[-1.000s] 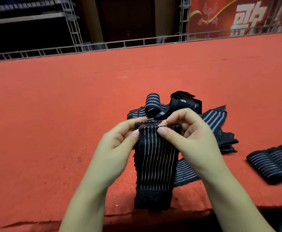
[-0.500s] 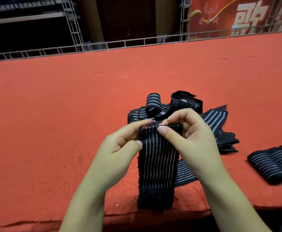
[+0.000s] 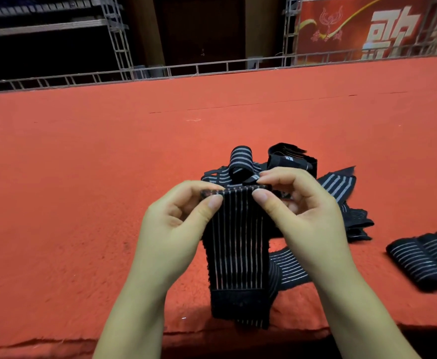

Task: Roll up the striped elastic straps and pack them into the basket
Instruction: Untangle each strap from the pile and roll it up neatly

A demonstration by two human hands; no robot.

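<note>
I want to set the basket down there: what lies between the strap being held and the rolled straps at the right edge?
In the head view, between the held strap and the rolled straps lie loose strap ends and bare red cloth.

Upper right of the frame: red banner (image 3: 367, 29) with large white Chinese characters, cut off by the frame edge and metal railing; first resembles "歌". Small gold emblem beside it, unreadable.

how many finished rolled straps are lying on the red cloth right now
1 clearly: a rolled strap at the right edge, partly cut off by the frame. The pile behind the hands looks loose and tangled, and could hide another.
</note>
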